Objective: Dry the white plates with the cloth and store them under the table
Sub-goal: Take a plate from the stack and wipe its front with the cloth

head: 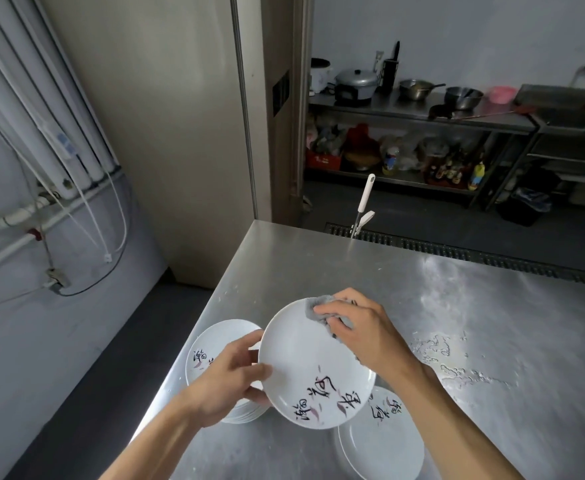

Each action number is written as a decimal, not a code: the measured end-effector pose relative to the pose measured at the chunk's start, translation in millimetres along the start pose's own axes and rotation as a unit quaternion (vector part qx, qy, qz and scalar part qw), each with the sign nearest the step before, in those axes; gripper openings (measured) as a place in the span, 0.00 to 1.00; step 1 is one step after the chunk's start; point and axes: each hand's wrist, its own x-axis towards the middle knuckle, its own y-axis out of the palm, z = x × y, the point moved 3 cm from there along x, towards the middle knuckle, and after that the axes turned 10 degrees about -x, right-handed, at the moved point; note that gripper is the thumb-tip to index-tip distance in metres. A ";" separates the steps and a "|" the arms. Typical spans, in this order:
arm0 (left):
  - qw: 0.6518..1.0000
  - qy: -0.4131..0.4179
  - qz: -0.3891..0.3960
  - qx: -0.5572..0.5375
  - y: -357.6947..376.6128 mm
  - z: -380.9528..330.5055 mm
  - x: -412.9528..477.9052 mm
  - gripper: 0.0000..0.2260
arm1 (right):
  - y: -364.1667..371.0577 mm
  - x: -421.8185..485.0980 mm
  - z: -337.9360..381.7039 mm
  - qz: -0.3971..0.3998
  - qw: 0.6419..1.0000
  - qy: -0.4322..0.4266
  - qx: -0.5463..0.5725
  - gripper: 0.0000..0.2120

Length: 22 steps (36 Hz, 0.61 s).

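Observation:
My left hand (230, 370) grips the left rim of a white plate (305, 362) with black brush writing, held tilted above the steel table (422, 306). At the plate's far edge my right hand (360, 327) holds a grey cloth (313, 306) bunched under its fingers and presses it on the plate. A stack of white plates (215, 344) stands at the table's left edge, partly behind my left hand. Another stack of white plates (381, 445) sits near the front edge, below the held plate.
Water drops (457, 362) lie on the table to the right of my hands. A white-handled tool (363, 206) stands up at the table's far edge. Beyond it are a floor drain grate (457, 252) and steel shelves (422, 116) with pots. A dark floor gap lies to the left.

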 end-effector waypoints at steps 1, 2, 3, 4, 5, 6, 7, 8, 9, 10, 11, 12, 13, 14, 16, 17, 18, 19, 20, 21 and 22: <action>1.000 0.011 -0.008 -0.010 -1.4 -0.7 0.1 0.22 | -1.6 -0.9 -3.9 -0.001 1.000 0.008 0.008 0.17; 0.999 0.024 -0.013 -0.018 -4.2 -2.3 0.2 0.23 | -2.8 -3.4 -9.6 -0.006 1.000 0.015 0.011 0.17; 0.999 0.034 -0.018 -0.023 -7.8 -3.7 -0.1 0.23 | -3.4 -7.5 -15.2 -0.013 1.000 0.025 0.014 0.17; 0.999 0.042 -0.022 -0.027 -11.3 -4.6 -0.1 0.24 | -2.7 -12.1 -19.9 -0.018 0.999 0.034 0.010 0.17; 0.998 0.047 -0.025 -0.031 -13.5 -4.5 -0.3 0.25 | -0.6 -16.7 -23.8 -0.021 0.999 0.045 0.015 0.17; 0.998 0.050 -0.027 -0.033 -13.3 -3.3 -0.3 0.26 | 2.7 -19.8 -26.3 -0.022 0.998 0.057 0.023 0.16; 0.998 0.051 -0.024 -0.030 -10.5 -1.1 -0.4 0.27 | 6.2 -21.0 -26.0 -0.026 0.997 0.066 0.028 0.16; 0.998 0.051 -0.016 -0.025 -5.4 2.5 0.0 0.27 | 8.9 -19.9 -23.1 -0.035 0.996 0.072 0.026 0.16; 0.999 0.049 -0.004 -0.019 0.4 7.3 0.8 0.28 | 10.4 -16.9 -18.6 -0.043 0.996 0.075 0.025 0.16; 0.999 0.047 0.004 -0.015 5.9 12.3 1.5 0.28 | 10.7 -13.2 -13.4 -0.049 0.995 0.077 0.030 0.17; 0.999 0.045 0.006 -0.016 9.8 15.9 1.6 0.28 | 9.7 -9.2 -9.3 -0.054 0.995 0.079 0.041 0.17; 0.999 0.047 0.001 -0.022 10.9 17.3 1.3 0.28 | 7.7 -6.0 -6.9 -0.057 0.994 0.081 0.053 0.18; 0.998 0.054 -0.008 -0.030 9.3 16.8 0.9 0.28 | 5.2 -4.8 -7.1 -0.061 0.993 0.081 0.066 0.18; 0.997 0.062 -0.019 -0.037 5.3 15.2 0.7 0.28 | 2.8 -5.6 -9.0 -0.067 0.992 0.079 0.072 0.18; 0.995 0.076 -0.034 -0.051 -4.0 11.4 0.3 0.28 | 1.3 -11.3 -15.0 -0.072 0.992 0.072 0.077 0.18; 0.995 0.081 -0.034 -0.055 -6.2 10.0 0.0 0.28 | 3.1 -14.4 -17.5 -0.068 0.991 0.076 0.081 0.19; 0.994 0.083 -0.032 -0.056 -5.5 9.9 0.0 0.28 | 6.2 -16.4 -18.8 -0.065 0.991 0.084 0.087 0.19; 0.995 0.083 -0.028 -0.056 -2.8 11.2 -0.1 0.28 | 9.8 -17.0 -19.0 -0.069 0.989 0.092 0.091 0.19; 0.995 0.080 -0.025 -0.056 1.0 13.7 -0.1 0.29 | 12.8 -16.3 -17.5 -0.079 0.988 0.099 0.093 0.19; 0.995 0.074 -0.023 -0.056 4.4 16.4 -0.2 0.29 | 14.5 -14.5 -15.8 -0.091 0.986 0.103 0.092 0.19; 0.996 0.067 -0.025 -0.055 6.4 18.3 -0.5 0.30 | 14.8 -12.3 -14.1 -0.098 0.985 0.105 0.096 0.19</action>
